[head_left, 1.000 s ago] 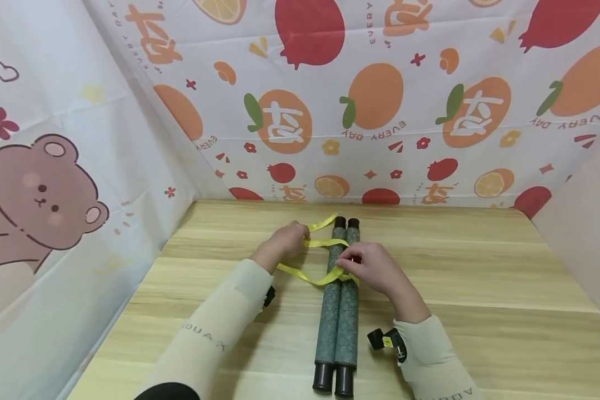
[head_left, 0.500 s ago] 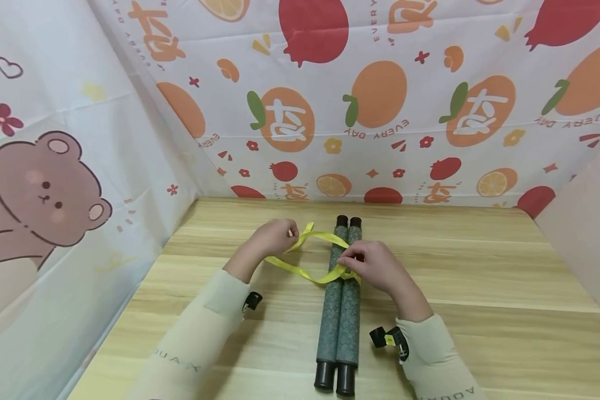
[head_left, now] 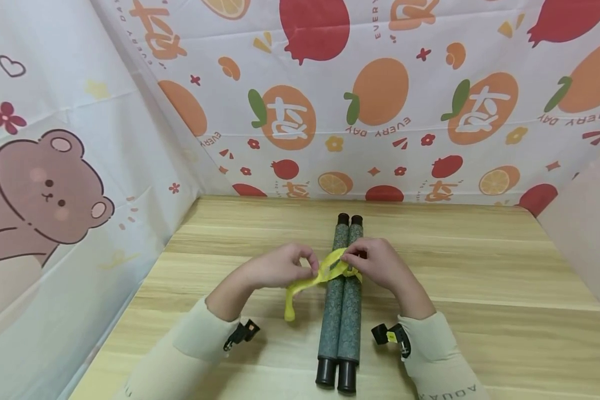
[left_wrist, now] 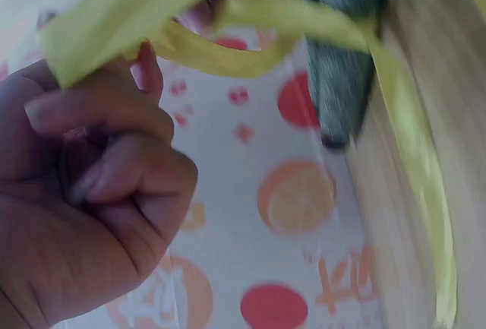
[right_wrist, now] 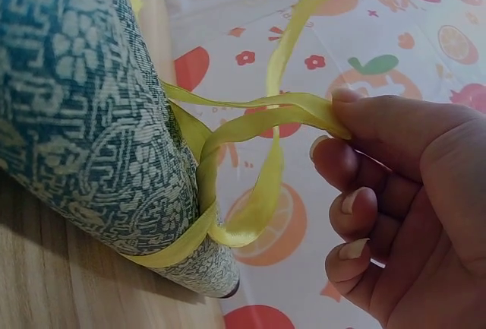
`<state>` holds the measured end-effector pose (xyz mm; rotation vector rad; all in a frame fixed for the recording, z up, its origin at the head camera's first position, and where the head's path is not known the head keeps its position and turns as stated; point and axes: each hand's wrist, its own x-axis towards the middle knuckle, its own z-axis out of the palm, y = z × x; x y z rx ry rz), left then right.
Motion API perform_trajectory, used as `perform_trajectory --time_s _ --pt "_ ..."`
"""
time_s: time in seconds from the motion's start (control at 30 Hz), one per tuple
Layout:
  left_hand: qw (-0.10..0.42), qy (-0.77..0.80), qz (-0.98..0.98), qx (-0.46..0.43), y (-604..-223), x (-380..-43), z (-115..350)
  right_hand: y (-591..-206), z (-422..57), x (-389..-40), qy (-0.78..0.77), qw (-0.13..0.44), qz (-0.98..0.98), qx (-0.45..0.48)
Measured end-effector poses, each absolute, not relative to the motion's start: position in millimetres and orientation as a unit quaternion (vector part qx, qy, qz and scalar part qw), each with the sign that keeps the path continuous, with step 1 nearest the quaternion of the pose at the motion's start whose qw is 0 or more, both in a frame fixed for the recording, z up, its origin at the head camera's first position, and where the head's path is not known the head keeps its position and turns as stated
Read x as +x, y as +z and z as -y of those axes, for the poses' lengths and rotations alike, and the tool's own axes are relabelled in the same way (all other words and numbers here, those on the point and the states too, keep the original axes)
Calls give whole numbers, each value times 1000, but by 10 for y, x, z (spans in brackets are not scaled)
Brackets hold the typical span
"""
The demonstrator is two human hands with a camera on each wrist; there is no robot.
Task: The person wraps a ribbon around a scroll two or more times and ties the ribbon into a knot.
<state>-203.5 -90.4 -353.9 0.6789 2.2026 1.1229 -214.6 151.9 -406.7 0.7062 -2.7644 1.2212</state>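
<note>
Two slim rolled scrolls (head_left: 341, 322) lie side by side on the table, wrapped in green patterned fabric with dark knobs at both ends. A yellow ribbon (right_wrist: 171, 249) is wound around them near the middle. My right hand (head_left: 377, 264) pinches a loop of this ribbon between thumb and forefinger just over the scrolls, its other fingers curled, as the right wrist view shows. To the left of the scrolls, my left hand (head_left: 280, 266) pinches another stretch of the ribbon. A loose ribbon tail (head_left: 290, 308) hangs below the left fingers. The left wrist view is blurred.
The scrolls lie on a light wood-grain table (head_left: 480, 311). Behind it hangs a fruit-print cloth (head_left: 430, 111), and a bear-print cloth (head_left: 130, 111) hangs at the left. Both wrists carry small black cameras, the left camera (head_left: 242, 333) close above the table.
My left hand has swung left, then come back toward the scrolls and nearer to me, drawing the ribbon along. The right hand stays almost in place, pinching its loop.
</note>
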Motion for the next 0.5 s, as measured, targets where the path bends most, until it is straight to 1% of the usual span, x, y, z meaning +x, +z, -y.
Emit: perform_trajectory --time_s 0.1,0.37,0.43,0.5 --pt "323 437 -795 270 -3548 -1877 813 -4057 -1527 -2152 391 22 891 231" --pt "382 460 -734 322 -3694 -1574 526 -4048 -1533 -2164 388 20 890 238" --pt "373 429 -745 349 -3701 -1516 460 -4051 -1534 -2159 387 16 891 238" --pt "333 358 -779 392 -3691 -1457 410 -4053 -1535 -2151 386 13 892 236"
